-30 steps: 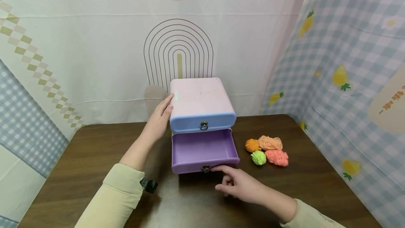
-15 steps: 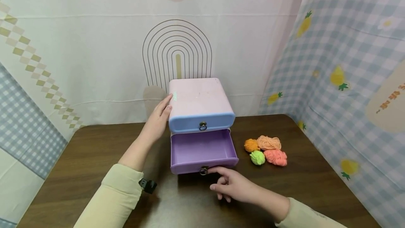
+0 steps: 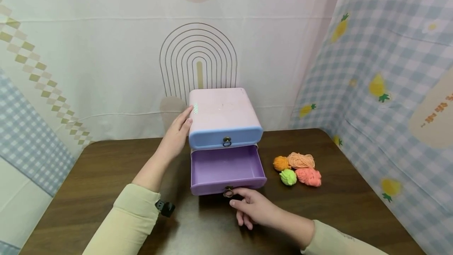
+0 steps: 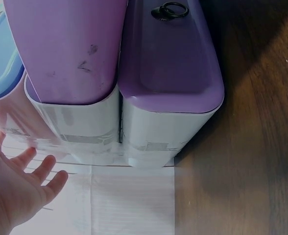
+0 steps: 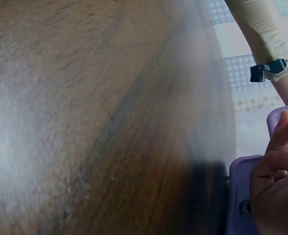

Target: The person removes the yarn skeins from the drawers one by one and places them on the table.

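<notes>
- Left hand: we see its grip released, fingers resting against the pink drawer cabinet.
- Purple drawer: pulled out below the blue drawer on the table.
- Right hand: index fingertip at the ring pull; we cannot tell whether its grip hooks it.
- Yarn bundles: four, clustered.

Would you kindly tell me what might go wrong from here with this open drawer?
The right hand seemingly meets the ring pull with just its index finger, so it might slip off.
The purple drawer stands well out of the pink-topped cabinet; a hard pull might tip the cabinet, though the left hand rests at its side.
The coral yarn lies near the right forearm, which might brush it.
</notes>
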{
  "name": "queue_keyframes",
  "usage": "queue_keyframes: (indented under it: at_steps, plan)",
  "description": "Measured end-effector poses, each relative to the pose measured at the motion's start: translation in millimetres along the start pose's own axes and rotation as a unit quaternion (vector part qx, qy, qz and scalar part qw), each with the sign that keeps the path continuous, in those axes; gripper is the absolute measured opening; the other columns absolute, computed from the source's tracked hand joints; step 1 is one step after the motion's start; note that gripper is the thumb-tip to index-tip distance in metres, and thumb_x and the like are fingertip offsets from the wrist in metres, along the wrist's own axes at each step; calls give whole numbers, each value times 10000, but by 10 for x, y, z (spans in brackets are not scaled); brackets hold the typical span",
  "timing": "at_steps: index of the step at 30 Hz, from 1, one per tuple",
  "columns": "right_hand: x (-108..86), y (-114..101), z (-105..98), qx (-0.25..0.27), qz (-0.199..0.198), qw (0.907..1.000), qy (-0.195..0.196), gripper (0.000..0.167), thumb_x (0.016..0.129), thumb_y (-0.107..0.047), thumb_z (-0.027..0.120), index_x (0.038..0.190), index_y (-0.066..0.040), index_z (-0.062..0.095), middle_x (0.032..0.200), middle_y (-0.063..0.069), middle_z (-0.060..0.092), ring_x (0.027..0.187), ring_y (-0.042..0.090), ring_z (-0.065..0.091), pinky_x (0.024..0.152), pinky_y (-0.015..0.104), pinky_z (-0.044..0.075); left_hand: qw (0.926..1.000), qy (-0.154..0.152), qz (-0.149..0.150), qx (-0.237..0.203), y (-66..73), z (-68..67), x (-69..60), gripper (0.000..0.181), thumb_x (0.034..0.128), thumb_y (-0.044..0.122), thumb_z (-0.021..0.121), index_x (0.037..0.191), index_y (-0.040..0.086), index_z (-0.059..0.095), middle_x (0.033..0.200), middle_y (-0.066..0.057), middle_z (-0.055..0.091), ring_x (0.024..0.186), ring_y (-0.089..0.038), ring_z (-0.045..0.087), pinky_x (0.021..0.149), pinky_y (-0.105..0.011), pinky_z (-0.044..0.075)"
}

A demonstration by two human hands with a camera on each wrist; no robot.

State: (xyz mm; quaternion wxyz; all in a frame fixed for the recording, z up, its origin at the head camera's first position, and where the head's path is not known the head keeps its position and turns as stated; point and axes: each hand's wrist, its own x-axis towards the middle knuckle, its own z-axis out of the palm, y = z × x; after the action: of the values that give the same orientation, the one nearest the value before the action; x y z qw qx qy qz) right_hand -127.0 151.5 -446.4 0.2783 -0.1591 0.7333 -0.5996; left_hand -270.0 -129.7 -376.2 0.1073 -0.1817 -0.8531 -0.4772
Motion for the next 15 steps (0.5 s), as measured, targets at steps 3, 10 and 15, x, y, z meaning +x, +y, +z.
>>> queue_keyframes:
  at_steps: [3,10,15]
  plan:
    - [4,11,18,167,2,9999,-3,397,1038,-201,521,1365,23,490,568,22,596,380,45,488,379,211,354,10000,-5,-12,0,-7,7,0,524,1070,455,320,1570,298,303,1611,-59,274,1474,-286,229,1173,-538,199]
    - [13,37,36,198,15,9996,210,400,1049,-220,488,1366,22,515,562,27,592,371,45,483,372,211,350,10000,20,15,-2,-7,7,-1,522,1071,441,332,1569,285,311,1609,-73,280,1473,-291,233,1175,-535,198]
    - [25,52,45,138,-16,9994,331,391,1050,-215,480,1352,28,534,557,27,584,370,49,478,378,219,373,10000,0,-2,-7,1,-2,-11,537,1069,454,333,1573,270,303,1612,-83,268,1476,-296,225,1177,-534,192]
